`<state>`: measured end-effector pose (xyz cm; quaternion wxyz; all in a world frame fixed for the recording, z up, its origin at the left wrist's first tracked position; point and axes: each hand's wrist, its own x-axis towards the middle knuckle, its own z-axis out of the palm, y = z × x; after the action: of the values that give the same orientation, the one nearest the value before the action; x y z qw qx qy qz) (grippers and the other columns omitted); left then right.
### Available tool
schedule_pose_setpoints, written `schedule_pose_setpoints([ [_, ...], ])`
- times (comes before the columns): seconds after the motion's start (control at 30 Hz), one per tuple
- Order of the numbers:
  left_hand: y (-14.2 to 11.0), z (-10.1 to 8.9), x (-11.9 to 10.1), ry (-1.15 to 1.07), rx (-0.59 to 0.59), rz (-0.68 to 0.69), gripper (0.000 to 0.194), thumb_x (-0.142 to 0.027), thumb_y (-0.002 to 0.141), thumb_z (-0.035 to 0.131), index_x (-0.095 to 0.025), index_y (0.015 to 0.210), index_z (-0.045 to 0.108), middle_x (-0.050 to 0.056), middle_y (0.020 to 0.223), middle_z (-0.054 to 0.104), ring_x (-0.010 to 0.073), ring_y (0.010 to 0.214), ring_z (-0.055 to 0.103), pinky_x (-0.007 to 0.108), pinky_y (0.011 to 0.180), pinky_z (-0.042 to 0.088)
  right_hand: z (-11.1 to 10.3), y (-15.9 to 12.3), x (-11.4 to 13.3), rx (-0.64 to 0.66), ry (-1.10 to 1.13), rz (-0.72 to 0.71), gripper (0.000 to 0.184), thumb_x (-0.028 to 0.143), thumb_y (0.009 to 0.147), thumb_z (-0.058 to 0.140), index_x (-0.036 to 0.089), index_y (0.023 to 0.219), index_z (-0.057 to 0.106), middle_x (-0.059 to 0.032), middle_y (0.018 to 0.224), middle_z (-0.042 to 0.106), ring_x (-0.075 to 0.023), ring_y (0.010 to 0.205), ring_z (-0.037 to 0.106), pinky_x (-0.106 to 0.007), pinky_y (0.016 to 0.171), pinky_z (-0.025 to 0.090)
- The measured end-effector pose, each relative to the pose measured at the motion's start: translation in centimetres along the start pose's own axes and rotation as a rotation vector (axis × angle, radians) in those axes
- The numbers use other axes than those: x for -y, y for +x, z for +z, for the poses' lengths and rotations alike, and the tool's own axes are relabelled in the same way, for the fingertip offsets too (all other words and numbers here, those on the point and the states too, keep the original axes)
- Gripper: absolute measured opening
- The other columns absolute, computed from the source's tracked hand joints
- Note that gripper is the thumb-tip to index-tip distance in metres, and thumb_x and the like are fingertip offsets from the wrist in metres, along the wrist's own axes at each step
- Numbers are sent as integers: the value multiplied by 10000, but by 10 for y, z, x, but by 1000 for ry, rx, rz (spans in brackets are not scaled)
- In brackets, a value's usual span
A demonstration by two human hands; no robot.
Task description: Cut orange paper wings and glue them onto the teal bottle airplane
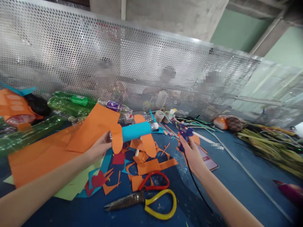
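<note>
My left hand [102,144] is closed on the base end of a small plastic bottle [136,131] wrapped in blue paper. Rounded orange paper pieces [148,142] stick out from the bottle like wings and a tail, and its white cap points right. In my right hand [188,148] is a blue hot glue gun [186,132], a white glue stick jutting from its back and a black cord hanging below. Its nozzle points up and left, apart from the bottle. Scissors [144,198] with one red and one yellow handle lie open on the blue table in front.
Orange paper scraps [149,166] litter the middle. Large orange sheets [44,157] and green bottles [68,102] lie left. A phone [208,160] rests by my right wrist, with dried leaves [270,149] at far right. A perforated metal screen [142,60] stands behind, people blurred beyond it.
</note>
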<state>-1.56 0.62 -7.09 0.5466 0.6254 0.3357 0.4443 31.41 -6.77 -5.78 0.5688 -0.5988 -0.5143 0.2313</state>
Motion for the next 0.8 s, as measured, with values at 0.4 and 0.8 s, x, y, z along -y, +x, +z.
schedule_pose_setpoints([
  [0.4,-10,7,6,282,113,73,773,-284,644,739,-203,1272,296,105,1180,550,300,1116,531,414,882,476,31,-41,24,268,19,127,409,563,793,508,176,923,530,60,521,424,-133,421,466,-271,433,405],
  [0.8,-17,9,0,589,157,94,767,-288,651,704,-232,1271,255,80,1149,564,311,1021,585,403,841,476,39,-58,26,418,-41,180,375,572,817,453,199,786,471,82,487,368,-114,368,451,-247,388,385],
])
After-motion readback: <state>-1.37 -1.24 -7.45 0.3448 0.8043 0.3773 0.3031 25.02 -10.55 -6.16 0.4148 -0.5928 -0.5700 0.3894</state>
